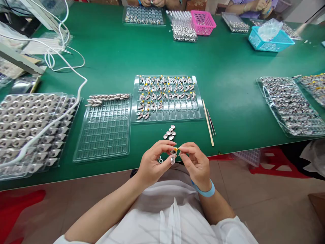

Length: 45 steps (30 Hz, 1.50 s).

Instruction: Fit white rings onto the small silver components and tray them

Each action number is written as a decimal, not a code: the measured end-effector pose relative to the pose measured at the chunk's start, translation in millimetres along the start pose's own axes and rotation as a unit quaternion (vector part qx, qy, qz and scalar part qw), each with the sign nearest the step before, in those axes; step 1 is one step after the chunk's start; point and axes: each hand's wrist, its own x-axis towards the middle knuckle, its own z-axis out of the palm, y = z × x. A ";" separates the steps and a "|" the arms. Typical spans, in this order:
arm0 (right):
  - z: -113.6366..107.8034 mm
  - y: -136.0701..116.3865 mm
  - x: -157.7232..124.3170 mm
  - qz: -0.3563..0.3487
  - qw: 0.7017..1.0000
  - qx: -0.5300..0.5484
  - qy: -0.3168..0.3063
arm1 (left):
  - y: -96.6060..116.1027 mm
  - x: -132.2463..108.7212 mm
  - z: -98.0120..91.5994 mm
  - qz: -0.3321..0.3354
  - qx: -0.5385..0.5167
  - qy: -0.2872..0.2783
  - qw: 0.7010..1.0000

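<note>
My left hand (158, 159) is closed on a small silvery earbud-like part (173, 159) with a yellow tab at its top, just in front of the table edge. Fingertips of my right hand (194, 162) are pinched at the yellow tab (175, 149); whether they grip it or something tiny is too small to tell. Beyond my hands lie several small round caps (170, 133) on the green table (228, 95). Small white rings (160, 160) show partly behind my left fingers. Further on, a clear tray (175, 115) holds rows of similar parts with yellow tabs.
Left are a partly filled clear tray (101, 135) and a full tray (30, 135) under a white cable (50, 127). A wooden stick (208, 123) and tweezers (211, 122) lie right. Filled bags or trays (291, 105) sit far right. Co-workers' hands (153, 2) show at the back.
</note>
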 end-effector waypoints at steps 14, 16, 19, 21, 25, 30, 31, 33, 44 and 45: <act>-10.6 -8.7 11.0 -0.132 0.981 -0.130 -0.063 | 13.9 9.9 -4.1 0.076 0.132 -0.038 0.988; -16.4 -9.6 12.3 -0.172 0.964 -0.169 -0.116 | 16.6 11.3 -6.4 0.046 0.115 -0.054 0.991; -21.7 -11.8 13.6 -0.187 0.950 -0.196 -0.155 | 18.5 13.0 -8.3 0.028 0.104 -0.078 0.991; -22.0 -12.7 13.5 -0.179 0.950 -0.205 -0.151 | 17.3 13.7 -8.2 0.030 0.101 -0.091 0.990; -18.7 -11.4 11.4 -0.181 0.951 -0.214 -0.133 | 12.2 13.5 -7.0 0.067 0.098 -0.097 0.988; -16.7 -8.7 9.0 -0.181 0.950 -0.228 -0.113 | 11.7 12.8 -10.2 0.047 0.074 -0.123 0.988; -16.7 -8.8 8.8 -0.178 0.951 -0.228 -0.108 | 12.0 12.7 -11.2 0.028 0.064 -0.131 0.989; -16.8 -9.4 8.7 -0.173 0.953 -0.227 -0.099 | 11.9 12.2 -12.2 -0.010 0.046 -0.135 0.990; -16.9 -16.9 12.2 -0.105 0.967 -0.209 -0.103 | 4.3 6.8 -7.1 -0.107 0.022 -0.083 0.991; -17.9 -18.0 13.4 -0.091 0.968 -0.206 -0.111 | 4.1 6.9 -7.4 -0.097 0.033 -0.084 0.991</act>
